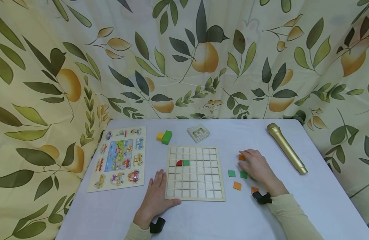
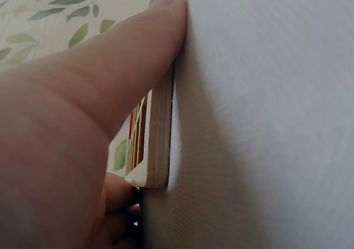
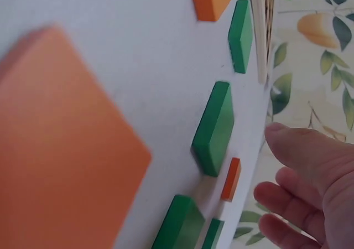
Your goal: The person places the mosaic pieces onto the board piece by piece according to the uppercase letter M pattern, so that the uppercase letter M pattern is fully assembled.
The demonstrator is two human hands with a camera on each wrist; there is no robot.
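Observation:
A wooden grid board (image 1: 223, 186) lies in front of me, holding a red quarter-round piece (image 1: 179, 163) and a green square tile (image 1: 186, 163) side by side. At its lower left corner rests my left hand (image 1: 154, 198), thumb along the near edge and straight fingers beside the left edge. My right hand (image 1: 258, 168) hovers right of the board, fingertips close to an orange tile (image 1: 241, 157). In the right wrist view, its thumb and fingers stand apart with nothing between them. Around it lie a green tile (image 1: 231, 173), another green tile (image 3: 214, 130) and an orange tile (image 1: 237, 185).
A picture puzzle board (image 1: 92, 187) lies at the left. Behind the grid board are a green block (image 1: 167, 137), a yellow block (image 1: 160, 136) and a small patterned grid card (image 1: 198, 133). A gold microphone (image 1: 286, 148) lies at the right, before a leaf-print curtain (image 1: 184, 100).

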